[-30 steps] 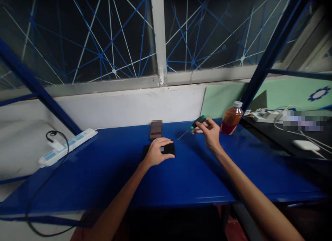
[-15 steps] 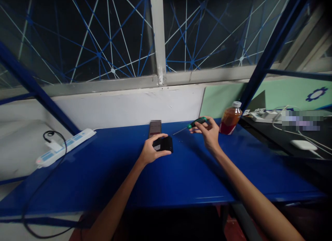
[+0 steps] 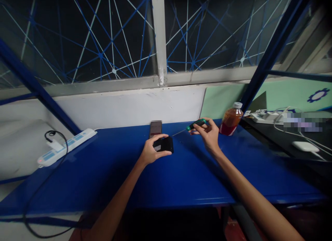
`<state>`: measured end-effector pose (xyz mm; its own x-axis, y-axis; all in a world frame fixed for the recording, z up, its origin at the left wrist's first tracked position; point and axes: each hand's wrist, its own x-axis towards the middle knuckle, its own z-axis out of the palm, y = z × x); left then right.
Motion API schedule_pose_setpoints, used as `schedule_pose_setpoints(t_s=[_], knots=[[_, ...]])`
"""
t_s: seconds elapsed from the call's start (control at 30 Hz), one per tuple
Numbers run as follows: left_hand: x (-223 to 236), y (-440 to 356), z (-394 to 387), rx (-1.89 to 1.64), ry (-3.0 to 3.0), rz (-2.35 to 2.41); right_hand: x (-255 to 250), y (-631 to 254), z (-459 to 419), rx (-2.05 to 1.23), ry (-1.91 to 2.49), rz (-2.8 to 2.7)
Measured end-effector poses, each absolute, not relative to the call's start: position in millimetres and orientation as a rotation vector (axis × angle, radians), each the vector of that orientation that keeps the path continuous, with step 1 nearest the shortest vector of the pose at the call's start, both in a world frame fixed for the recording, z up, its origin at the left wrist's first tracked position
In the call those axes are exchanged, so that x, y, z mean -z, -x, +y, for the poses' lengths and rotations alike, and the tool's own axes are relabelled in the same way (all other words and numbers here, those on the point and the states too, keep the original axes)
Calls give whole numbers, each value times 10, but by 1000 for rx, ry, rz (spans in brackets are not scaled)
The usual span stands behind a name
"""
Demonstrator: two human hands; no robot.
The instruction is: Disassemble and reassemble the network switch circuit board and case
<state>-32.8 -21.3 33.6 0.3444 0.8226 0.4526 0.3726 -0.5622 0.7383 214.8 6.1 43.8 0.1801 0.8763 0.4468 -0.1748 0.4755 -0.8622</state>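
Left hand (image 3: 151,151) curled around small black device (image 3: 164,144), thumb on near edge, fingers over the far top edge, device lifted and tilted just above blue table (image 3: 181,175). Right hand (image 3: 209,133) closed on green-handled screwdriver (image 3: 195,124), pinched between thumb and fingers, thin shaft pointing left and down toward the device, tip near its top right corner; contact can't be told. Phone (image 3: 155,128) lies flat just behind the device. Bottle (image 3: 230,119) of orange liquid, white cap, stands right of right hand. White power strip (image 3: 67,146) with black cable at far left.
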Motion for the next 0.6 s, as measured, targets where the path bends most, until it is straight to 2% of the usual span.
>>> schedule_pose_setpoints(t_s=[0.4,0.6], knots=[[-317,311,-217,-1105,-2076,1043,-436,-2157,56,-624,915,-1241],[-320,314,-214,-1086,-2059,1047,-428,-2170,59,-887,734,-1259]])
